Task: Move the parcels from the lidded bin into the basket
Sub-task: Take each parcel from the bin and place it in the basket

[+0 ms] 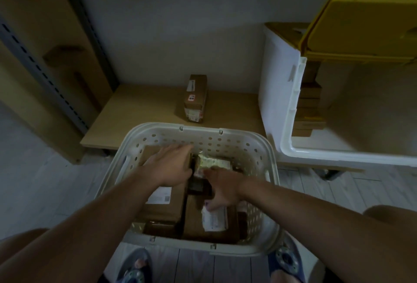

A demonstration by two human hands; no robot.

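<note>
Shelving upright [45, 72]: a grey slotted post stands at the far left, with pale board panels on both sides of it.
Left hand [171, 165]: it lies palm down on a large brown parcel [162, 206] in the left half of the basket, its fingers [180, 148] straight, close together and pointing at the far wall of the basket.
Basket [225, 141]: white, with round holes in its walls, it stands on the pale plank floor before the tabletop and holds several brown parcels packed side by side.
Lone parcel [195, 97]: a narrow brown box with labels lies on the tabletop [140, 113], behind the basket and apart from it.
Right hand [223, 190]: it reaches into the right half of the basket, fingers curled down among the parcels; whether they grip one I cannot tell.
Labelled parcel [209, 224]: it lies just under the right hand.
Lidded bin [291, 111]: white, at the right, its yellow lid [361, 23] raised; stacked brown parcels [310, 111] show inside against its left wall.
</note>
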